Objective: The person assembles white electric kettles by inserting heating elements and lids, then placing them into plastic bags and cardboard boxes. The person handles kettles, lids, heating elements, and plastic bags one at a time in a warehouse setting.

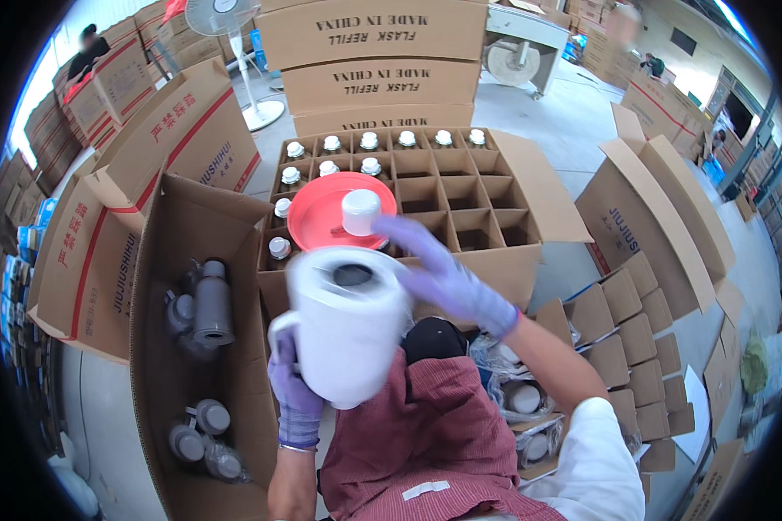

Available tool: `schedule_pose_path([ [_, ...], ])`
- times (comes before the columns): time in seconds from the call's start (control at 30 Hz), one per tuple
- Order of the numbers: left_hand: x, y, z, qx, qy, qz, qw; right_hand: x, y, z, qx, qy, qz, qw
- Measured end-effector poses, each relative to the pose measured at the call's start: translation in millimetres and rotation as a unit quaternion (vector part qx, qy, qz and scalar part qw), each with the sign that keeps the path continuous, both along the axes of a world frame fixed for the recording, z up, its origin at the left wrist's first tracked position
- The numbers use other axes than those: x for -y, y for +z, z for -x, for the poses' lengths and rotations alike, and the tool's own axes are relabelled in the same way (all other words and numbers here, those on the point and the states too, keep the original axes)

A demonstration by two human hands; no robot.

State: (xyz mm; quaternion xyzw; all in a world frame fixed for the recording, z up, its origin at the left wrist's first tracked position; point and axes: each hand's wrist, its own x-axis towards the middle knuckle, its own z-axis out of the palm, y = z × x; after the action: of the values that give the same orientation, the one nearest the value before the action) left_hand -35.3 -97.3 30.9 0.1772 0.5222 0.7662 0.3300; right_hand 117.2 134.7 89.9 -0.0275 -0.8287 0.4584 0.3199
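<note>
My left hand (295,386), in a purple glove, grips the handle of a white vacuum flask body (346,334). The flask is tilted in front of me, and a dark round hole shows in its upper end. My right hand (443,273), gloved too and a little blurred, is beside the flask's upper right edge with its fingers stretched out. Its fingertips come close to a white cup (361,211); whether they touch it I cannot tell. That cup stands on a red round tray (321,193), which lies on the carton of dividers (426,169).
White-capped bottles (369,141) fill several cells of that carton. At left, an open carton (204,195) holds a grey flask (213,308) and wrapped parts. Another divided carton (621,321) lies at right. Stacked boxes (374,39) and a white fan (235,52) stand beyond.
</note>
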Motion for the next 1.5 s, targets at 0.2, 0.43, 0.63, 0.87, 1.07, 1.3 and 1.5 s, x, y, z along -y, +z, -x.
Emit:
schedule_pose_path([
  [0.2, -22, -22, 45, 0.297, -0.047, -0.272, 0.914, -127, -61, 121, 0.248, -0.154, -0.28, 0.914],
  [0.43, -63, -37, 79, 0.394, 0.043, -0.274, 0.876, -109, -30, 117, 0.201, -0.075, -0.343, 0.915],
  [0.63, -83, -37, 40, 0.378, 0.051, -0.308, 0.872, 24, -20, 64, -0.031, -0.132, -0.349, 0.927],
  [0.87, -84, -21, 26, 0.379, 0.072, -0.252, 0.887, 44, -27, 42, 0.092, -0.179, -0.026, 0.979],
  [1.07, -75, -38, 19, 0.29, 0.063, -0.27, 0.916, 63, -46, 51, 0.067, -0.14, 0.045, 0.987],
  [1.3, 1, -42, 77, 0.055, 0.104, -0.089, 0.989, -95, -84, 117, 0.233, -0.205, -0.442, 0.842],
  [1.5, 30, -85, 65, -0.084, -0.012, 0.104, 0.991, -123, -128, 189, 0.432, -0.209, -0.487, 0.73],
])
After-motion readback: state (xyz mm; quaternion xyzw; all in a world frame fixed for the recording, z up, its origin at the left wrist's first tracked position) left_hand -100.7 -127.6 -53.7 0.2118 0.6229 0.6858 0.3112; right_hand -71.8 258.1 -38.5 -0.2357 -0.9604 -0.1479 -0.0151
